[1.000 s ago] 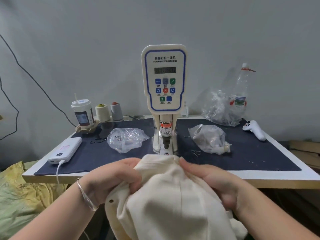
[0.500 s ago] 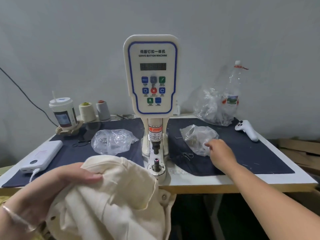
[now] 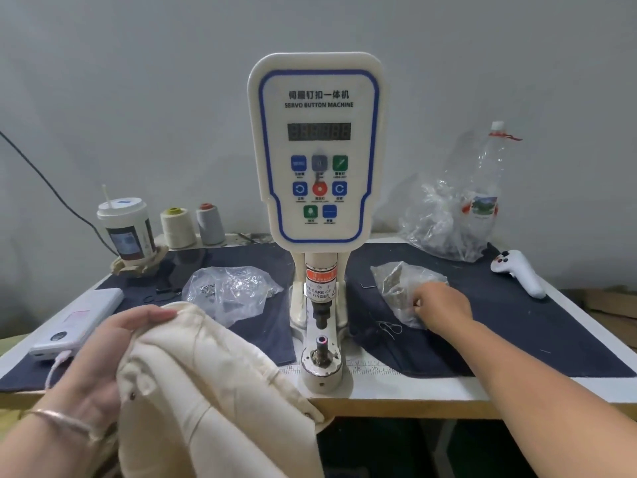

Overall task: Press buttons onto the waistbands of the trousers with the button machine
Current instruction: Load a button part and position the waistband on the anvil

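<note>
Two clear plastic bags flank the button machine [image 3: 315, 188] on the worktop [image 3: 431, 391]: the left bag [image 3: 231, 293] lies on the dark cloth mat [image 3: 517, 326] with small metal parts showing inside, and the right bag [image 3: 401, 288] lies just right of the machine's column. Far left stand a lidded cup with a straw [image 3: 125, 229] and two thread spools [image 3: 193, 225]; a white power bank [image 3: 77, 320] with a cable lies at the near left edge. Far right are a crumpled plastic bottle [image 3: 484, 188] behind a third bag [image 3: 434, 225], and a white controller [image 3: 520, 276]. Loose thread [image 3: 389, 329] lies on the mat between the machine and the right arm.

The machine stands upright at centre, control panel facing the viewer, its punch directly above the round base die [image 3: 322, 357] at the near edge of the worktop. The cream trousers [image 3: 213, 401] are bunched at the near left, hanging over the worktop edge, touching the base's left side; how the bunched garment runs cannot be told.

The left hand [image 3: 103, 360], wrist wearing a thin bracelet [image 3: 58, 417], holds the trousers from the left, its grip curled with the thumb lying along the top fold. The right hand [image 3: 443, 307] reaches far across the mat, palm down, its grip bent with the fingertips pinching the right bag.
</note>
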A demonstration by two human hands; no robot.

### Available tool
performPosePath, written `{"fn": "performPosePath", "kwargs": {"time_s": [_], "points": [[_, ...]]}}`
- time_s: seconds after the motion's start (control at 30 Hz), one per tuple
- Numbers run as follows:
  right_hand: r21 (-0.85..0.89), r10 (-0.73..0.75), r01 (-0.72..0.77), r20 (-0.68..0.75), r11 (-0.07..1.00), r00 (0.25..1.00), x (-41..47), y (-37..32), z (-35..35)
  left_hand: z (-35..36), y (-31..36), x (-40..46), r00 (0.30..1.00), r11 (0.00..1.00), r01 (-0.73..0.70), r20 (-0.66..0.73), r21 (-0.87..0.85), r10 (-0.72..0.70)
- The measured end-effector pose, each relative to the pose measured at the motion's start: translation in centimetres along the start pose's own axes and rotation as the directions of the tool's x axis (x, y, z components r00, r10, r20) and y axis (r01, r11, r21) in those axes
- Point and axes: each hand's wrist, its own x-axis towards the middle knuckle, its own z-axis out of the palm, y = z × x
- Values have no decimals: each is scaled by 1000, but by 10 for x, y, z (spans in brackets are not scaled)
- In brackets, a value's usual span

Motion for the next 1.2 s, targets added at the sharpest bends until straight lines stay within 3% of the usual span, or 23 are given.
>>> {"fn": "performPosePath", "kwargs": {"time_s": [0.1, 0.17, 0.27, 0.4, 0.47, 0.7, 0.87, 1.07, 1.2], "points": [[19, 50, -50, 0, 999, 999, 1, 0, 1, 21, -11, 9, 1000, 995, 28, 8, -101, -28], [27, 57, -56, -18, 998, 998, 0, 0, 2, 28, -19, 15, 997, 994, 39, -64, -101, -45], [16, 35, -35, -3, 999, 999, 3, -1, 0, 33, -29, 28, 986, 999, 25, -165, -24, -28], [99, 218, -231, 123, 968, 968, 7, -5, -8, 32, -37, 45, 971, 994, 60, -236, 89, -38], [102, 236, -248, 115, 964, 965, 10, -5, -7, 30, -38, 49, 973, 988, 89, -225, 125, -59], [-9, 54, -54, -12, 998, 998, 9, 3, 4, 23, -42, 58, 969, 986, 93, -240, 139, -58], [25, -77, 84, -202, 996, 976, 5, 11, 14, 23, -43, 58, 969, 990, 89, -241, 114, -59], [13, -147, 153, -221, 988, 964, 3, 19, 20, 20, -43, 57, 967, 990, 102, -243, 98, -76], [21, -161, 166, -138, 986, 977, 8, 17, 17, 20, -43, 56, 965, 990, 98, -254, 98, -70]]}}
